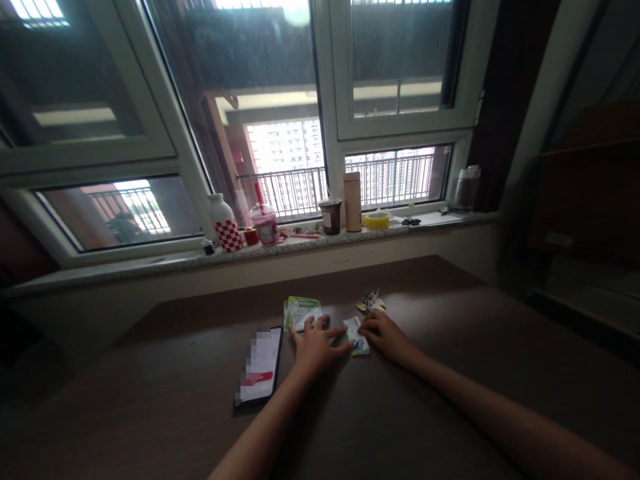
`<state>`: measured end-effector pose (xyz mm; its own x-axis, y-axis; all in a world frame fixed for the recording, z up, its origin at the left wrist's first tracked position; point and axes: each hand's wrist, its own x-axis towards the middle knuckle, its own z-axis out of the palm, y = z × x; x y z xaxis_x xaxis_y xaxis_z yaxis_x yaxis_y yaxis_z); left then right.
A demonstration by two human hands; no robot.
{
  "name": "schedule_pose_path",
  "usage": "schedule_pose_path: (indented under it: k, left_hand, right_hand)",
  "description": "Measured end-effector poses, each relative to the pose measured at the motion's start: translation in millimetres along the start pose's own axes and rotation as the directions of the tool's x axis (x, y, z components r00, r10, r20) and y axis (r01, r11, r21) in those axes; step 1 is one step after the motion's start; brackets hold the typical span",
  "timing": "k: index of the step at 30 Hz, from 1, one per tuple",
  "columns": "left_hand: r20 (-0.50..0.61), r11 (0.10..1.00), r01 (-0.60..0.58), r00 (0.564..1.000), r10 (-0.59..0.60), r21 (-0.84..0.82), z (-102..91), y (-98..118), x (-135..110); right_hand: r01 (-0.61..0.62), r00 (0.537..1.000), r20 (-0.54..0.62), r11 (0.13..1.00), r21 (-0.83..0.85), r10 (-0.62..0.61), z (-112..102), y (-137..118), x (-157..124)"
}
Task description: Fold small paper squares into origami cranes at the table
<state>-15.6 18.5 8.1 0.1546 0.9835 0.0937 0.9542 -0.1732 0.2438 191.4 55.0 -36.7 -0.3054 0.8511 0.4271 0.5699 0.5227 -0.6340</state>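
A small white-and-green printed card [358,345] lies on the brown table between my two hands. My left hand [316,343] is open with its fingers spread, two fingertips at the card's left edge. The fingers of my right hand [389,337] are bent together and pinch the card's right edge. Beyond my left fingers rests a stack of green-and-white printed packets [303,308], partly covered by that hand. Just past my right hand is a little pile of crumpled, colourful scraps [371,301].
A phone [260,367] with a lit screen lies left of my left forearm on the table [175,360]. Along the windowsill stand a checkered bottle [226,227], a pink drink cup [265,223], a dark cup [331,217], a tan flask [353,203] and yellow tape [377,221].
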Motion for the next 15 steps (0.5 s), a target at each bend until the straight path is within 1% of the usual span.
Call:
schedule_pose_path:
  k: [8, 12, 15]
  left_hand:
    - [-0.001, 1.0, 0.003, 1.0, -0.003, 0.005, 2.1, -1.7, 1.1]
    - [0.005, 1.0, 0.01, 1.0, -0.01, 0.007, 1.3, -0.9, 0.7]
    - [-0.006, 1.0, 0.007, 1.0, -0.007, 0.006, 0.9, -0.5, 0.2]
  right_hand:
    - [0.063, 0.998, 0.028, 0.995, -0.073, -0.061, 1.5, 7.8, -1.5]
    - [0.076, 0.996, 0.063, 0.99, -0.119, -0.069, -3.9, 4.1, -4.7]
    - [0.078, 0.991, 0.114, 0.987, -0.137, -0.063, -10.7, -2.2, -6.9]
